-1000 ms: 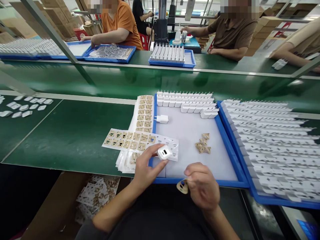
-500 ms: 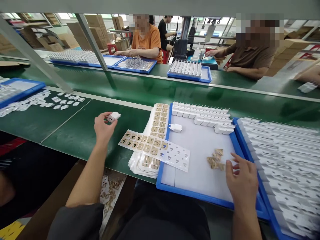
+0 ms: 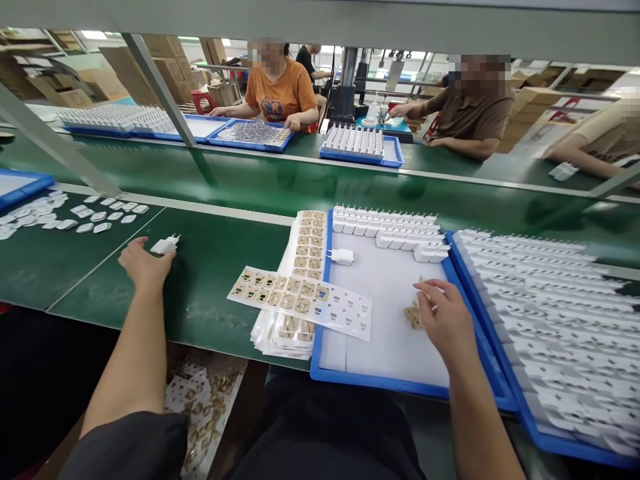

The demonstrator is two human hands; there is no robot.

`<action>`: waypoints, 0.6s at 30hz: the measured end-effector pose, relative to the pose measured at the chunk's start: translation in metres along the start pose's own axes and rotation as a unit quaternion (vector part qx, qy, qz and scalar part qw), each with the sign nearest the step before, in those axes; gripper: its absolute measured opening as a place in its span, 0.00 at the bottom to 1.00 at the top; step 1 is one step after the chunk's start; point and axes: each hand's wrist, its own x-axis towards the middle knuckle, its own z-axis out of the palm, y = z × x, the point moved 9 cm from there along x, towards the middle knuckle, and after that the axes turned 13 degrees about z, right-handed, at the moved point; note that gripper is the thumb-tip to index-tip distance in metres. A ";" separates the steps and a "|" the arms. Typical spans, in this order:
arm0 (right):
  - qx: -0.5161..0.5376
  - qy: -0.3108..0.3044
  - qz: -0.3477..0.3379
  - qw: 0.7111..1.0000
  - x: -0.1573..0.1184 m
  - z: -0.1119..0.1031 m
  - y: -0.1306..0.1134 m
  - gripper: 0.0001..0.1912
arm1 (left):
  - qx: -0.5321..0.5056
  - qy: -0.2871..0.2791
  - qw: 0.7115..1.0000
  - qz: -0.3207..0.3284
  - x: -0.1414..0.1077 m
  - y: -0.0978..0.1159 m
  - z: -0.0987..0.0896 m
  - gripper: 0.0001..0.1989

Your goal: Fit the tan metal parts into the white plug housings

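Note:
My left hand (image 3: 146, 265) grips a white charger (image 3: 166, 246) over the green table, its pins pointing up and right. My right hand (image 3: 447, 320) is above the blue-rimmed tray (image 3: 380, 381), fingers bent close together beside some brown scraps (image 3: 413, 316); whether anything is between its fingertips is too small to tell. A single white charger (image 3: 343, 256) lies at the tray's left side, and rows of chargers (image 3: 387, 223) stand along its back. A sheet of tan stickers (image 3: 300, 297), partly peeled, lies across a sticker stack (image 3: 309, 247) and the tray's left edge.
A second blue tray (image 3: 560, 333) full of white chargers is at the right. Small white pieces (image 3: 100, 216) lie scattered at the left. A slanted metal post (image 3: 85, 160) rises behind them. Across the table, people (image 3: 283, 90) sit behind more trays.
My left hand has moved left and lower with the charger. My right hand has shifted left over the scraps, partly covering them, and its fingers have drawn together. The view has turned slightly.

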 end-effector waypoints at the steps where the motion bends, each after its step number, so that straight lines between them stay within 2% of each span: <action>1: -0.009 -0.001 -0.021 1.000 0.002 0.001 -0.010 0.15 | 0.012 0.028 0.999 0.009 0.001 0.009 -0.001 0.18; 3: -0.014 -0.048 -0.061 0.997 0.004 0.013 -0.034 0.14 | 0.030 0.079 0.996 0.024 0.000 0.034 0.002 0.21; 5: -0.010 -0.130 -0.083 0.988 0.003 0.036 -0.060 0.13 | 0.016 0.055 0.996 0.065 -0.004 0.071 0.024 0.23; 8: 0.024 -0.267 -0.096 0.959 -0.002 0.077 -0.098 0.09 | -0.038 -0.050 0.987 0.149 -0.025 0.144 0.072 0.21; 10: 0.043 -0.305 -0.106 0.945 -0.004 0.098 -0.119 0.08 | -0.113 -0.173 0.951 0.230 -0.050 0.201 0.108 0.19; 12: 0.053 -0.324 -0.104 0.939 -0.003 0.112 -0.129 0.05 | -0.159 -0.252 0.912 0.280 -0.074 0.246 0.129 0.18; 15: 0.079 -0.347 -0.089 0.930 -0.003 0.120 -0.131 0.04 | -0.189 -0.346 0.864 0.313 -0.098 0.285 0.145 0.15; 18: 0.118 -0.355 -0.078 0.924 -0.005 0.108 -0.127 0.05 | -0.211 -0.427 0.827 0.299 -0.108 0.297 0.151 0.15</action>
